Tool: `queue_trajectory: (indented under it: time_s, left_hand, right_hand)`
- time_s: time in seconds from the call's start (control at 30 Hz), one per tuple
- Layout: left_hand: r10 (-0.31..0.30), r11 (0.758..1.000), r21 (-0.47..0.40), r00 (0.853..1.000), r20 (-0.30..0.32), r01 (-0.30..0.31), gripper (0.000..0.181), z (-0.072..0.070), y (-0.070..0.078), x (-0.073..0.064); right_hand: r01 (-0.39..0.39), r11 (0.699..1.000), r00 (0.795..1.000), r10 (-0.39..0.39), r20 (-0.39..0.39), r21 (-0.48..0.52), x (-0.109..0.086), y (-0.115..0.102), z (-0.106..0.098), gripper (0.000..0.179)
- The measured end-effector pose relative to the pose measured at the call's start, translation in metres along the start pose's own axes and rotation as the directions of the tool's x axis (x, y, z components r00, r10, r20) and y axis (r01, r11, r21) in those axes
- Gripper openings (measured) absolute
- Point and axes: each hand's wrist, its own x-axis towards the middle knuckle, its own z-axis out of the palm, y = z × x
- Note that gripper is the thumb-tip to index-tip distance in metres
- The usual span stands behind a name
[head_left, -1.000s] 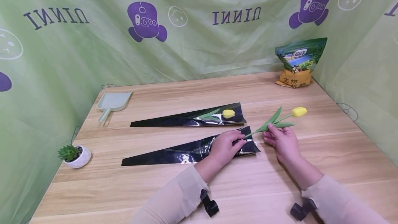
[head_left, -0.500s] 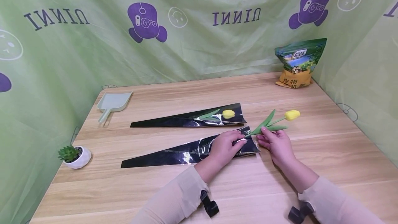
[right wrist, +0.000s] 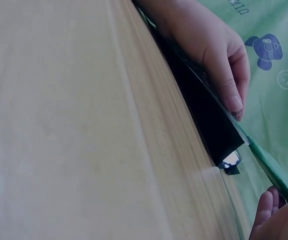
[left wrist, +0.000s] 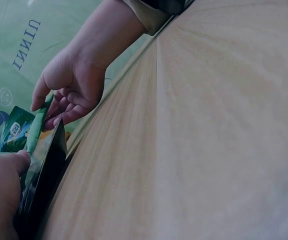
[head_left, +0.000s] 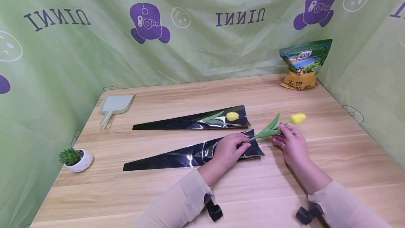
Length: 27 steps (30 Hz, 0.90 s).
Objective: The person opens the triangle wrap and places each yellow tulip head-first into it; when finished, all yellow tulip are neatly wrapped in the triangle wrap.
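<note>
In the head view, my right hand pinches a yellow artificial tulip by its leaves and stem, just below the bloom. The stem's lower end runs into the wide mouth of a black, clear-fronted flower sleeve lying on the table. My left hand holds that sleeve near its mouth, thumb and fingertips beside the stem and covering part of the film. The right wrist view shows the left hand gripping the sleeve's upper edge. In the left wrist view, the right hand holds the green leaves.
Behind lies a second black sleeve with a yellow tulip inside. A pale dustpan rests at the back left, a potted succulent at the left edge. A green and orange bag stands in the back right corner.
The tulip has shifted left and slightly down, its stem deeper at the sleeve's mouth. My right hand went left with it, then slid back right along the flower towards the bloom. My left hand stayed.
</note>
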Motion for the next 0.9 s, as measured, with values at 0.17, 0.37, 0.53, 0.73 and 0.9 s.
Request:
queue_trajectory:
  time_s: [0.17, 0.37, 0.53, 0.73, 0.9]
  left_hand:
    - [0.0, 1.0, -0.001, 1.0, -0.001, 0.0, 0.024, 0.0, 0.0, 0.0]
    - [-0.008, 1.0, -0.019, 1.0, 0.001, 0.008, 0.024, 0.0, 0.0, 0.0]
    - [0.001, 0.999, -0.035, 1.0, -0.016, -0.001, 0.024, -0.001, 0.0, 0.0]
    - [0.021, 1.0, -0.02, 0.999, -0.042, -0.022, 0.023, -0.001, -0.001, 0.0]
    - [0.03, 0.999, -0.022, 0.998, -0.051, -0.031, 0.023, 0.0, -0.002, 0.0]
  right_hand:
    - [-0.013, 1.0, 0.998, 0.014, -0.059, 0.02, 0.004, -0.002, -0.002, 0.005]
    - [-0.025, 1.0, 0.997, 0.026, -0.075, 0.014, 0.007, -0.001, -0.002, 0.011]
    - [-0.054, 0.999, 0.997, 0.054, -0.048, 0.005, 0.005, 0.0, -0.001, 0.012]
    - [-0.077, 0.996, 0.997, 0.076, -0.028, -0.045, 0.001, 0.004, 0.004, 0.015]
    - [-0.081, 0.993, 0.996, 0.083, 0.025, -0.092, -0.002, 0.01, 0.009, 0.02]
